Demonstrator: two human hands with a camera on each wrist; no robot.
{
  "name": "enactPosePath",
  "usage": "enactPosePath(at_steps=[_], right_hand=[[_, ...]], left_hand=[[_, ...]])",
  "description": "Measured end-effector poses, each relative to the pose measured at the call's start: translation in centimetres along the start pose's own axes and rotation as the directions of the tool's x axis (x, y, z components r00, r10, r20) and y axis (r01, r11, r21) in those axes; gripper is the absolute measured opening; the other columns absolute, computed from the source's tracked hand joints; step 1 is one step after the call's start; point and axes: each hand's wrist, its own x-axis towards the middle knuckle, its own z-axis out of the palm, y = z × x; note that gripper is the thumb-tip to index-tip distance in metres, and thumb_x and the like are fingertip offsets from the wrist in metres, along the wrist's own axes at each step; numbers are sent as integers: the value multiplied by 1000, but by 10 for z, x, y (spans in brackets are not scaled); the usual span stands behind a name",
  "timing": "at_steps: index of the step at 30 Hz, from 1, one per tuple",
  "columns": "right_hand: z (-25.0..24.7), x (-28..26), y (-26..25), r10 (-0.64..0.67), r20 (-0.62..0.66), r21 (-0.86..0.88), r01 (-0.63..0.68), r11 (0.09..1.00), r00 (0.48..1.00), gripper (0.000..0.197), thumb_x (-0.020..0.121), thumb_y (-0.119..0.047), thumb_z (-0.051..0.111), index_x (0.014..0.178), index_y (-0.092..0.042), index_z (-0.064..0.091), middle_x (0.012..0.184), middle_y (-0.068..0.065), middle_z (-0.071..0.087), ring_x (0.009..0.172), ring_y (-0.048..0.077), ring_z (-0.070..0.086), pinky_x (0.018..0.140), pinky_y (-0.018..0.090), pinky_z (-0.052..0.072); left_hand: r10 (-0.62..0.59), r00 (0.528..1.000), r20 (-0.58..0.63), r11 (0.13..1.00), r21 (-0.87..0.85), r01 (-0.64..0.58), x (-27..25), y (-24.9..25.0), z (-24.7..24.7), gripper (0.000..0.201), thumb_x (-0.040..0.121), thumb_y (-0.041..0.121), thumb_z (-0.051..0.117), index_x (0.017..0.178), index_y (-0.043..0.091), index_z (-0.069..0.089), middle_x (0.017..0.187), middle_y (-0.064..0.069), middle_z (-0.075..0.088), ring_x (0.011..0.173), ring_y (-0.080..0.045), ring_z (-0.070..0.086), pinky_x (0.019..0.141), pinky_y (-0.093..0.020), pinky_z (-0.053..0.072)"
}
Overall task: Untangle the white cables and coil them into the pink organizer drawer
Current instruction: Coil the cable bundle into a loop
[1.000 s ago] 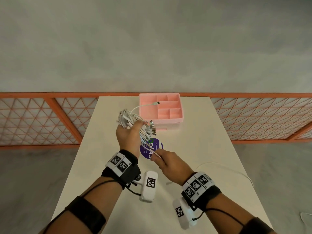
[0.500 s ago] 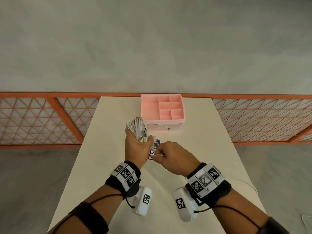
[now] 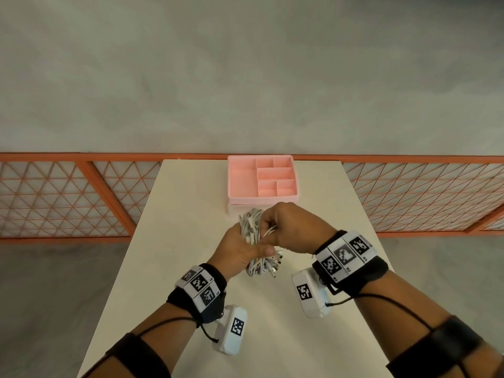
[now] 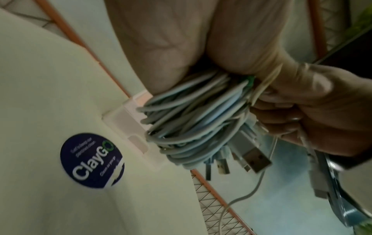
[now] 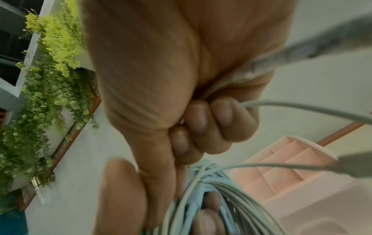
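Left hand (image 3: 240,249) is clenched around a bundle of white cables (image 3: 252,230), thumb across the front; USB plugs (image 3: 272,266) hang loose from the lower end. Right hand (image 3: 289,227) has its fingers (image 5: 201,120) curled tight on one cable drawn from that bundle. Both hands meet above the cream worktop (image 3: 191,214). The pink organizer drawer (image 3: 237,178) sits just beyond, at the far edge, compartments showing no cables. A round blue "ClayGo" sticker (image 4: 91,160) lies on the worktop.
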Motion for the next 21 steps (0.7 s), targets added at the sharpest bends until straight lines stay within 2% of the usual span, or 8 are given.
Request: enactPosePath(at_steps=[3,6,9,13,15,17,19,21], right_hand=[[-9,0,-2,-5,51,5,5,1000,999,14,77,-18,82,73,-13,69,66,-8,66,56,-1,55,56,16,41],[-27,2,-6,-33,85,28,31,999,996,6,81,-14,78,81,-10,73,67,-11,68,56,-7,57,57,7,41],[-48,6,-4,-74,73,79,68,995,995,9,86,-3,70,90,-9,75,76,-3,73,65,-1,64,67,14,49],[-56,13,3,-102,53,143,94,985,993,12,88,0,67,93,-6,75,75,-1,72,66,2,63,63,14,47],[-53,17,13,-81,-15,191,82,978,997,5,84,-11,75,85,-6,75,68,2,69,61,6,58,59,18,44],[-46,19,26,-38,-117,236,65,970,992,28,82,-28,79,75,-3,68,57,2,56,53,10,47,56,24,40],[-35,19,34,10,-190,359,60,931,982,35,85,-31,75,69,-2,62,49,-6,43,45,7,37,47,20,35],[-25,19,38,30,-234,490,91,867,972,33,90,-26,70,65,-9,59,47,-8,38,41,5,31,41,16,29]], left_hand=[[23,998,53,992,121,-30,0,2,0,68,59,8,90,119,10,59,101,-2,74,98,-21,71,83,-35,56],[33,998,56,954,297,-48,-3,5,1,63,63,21,89,117,17,57,99,3,72,93,-13,70,83,-30,55],[2,999,49,931,364,-19,-6,7,1,47,69,23,82,110,19,60,96,1,73,88,-14,71,84,-36,56],[-59,994,96,985,168,42,-17,25,8,25,77,5,72,99,4,62,84,-18,73,78,-39,69,77,-45,59],[-58,993,106,998,21,56,-22,32,8,19,78,-1,69,95,2,60,75,-18,70,73,-38,65,69,-38,58],[-79,994,78,991,-106,88,-23,35,5,36,69,6,73,100,-2,59,72,-18,68,74,-35,64,65,-36,54],[-122,988,90,970,-200,138,-20,36,0,43,61,14,76,99,-1,62,71,-16,66,77,-35,60,72,-37,48],[-156,980,125,942,-280,185,-19,38,-2,34,57,15,76,90,7,69,69,-13,64,73,-31,61,76,-36,46]])
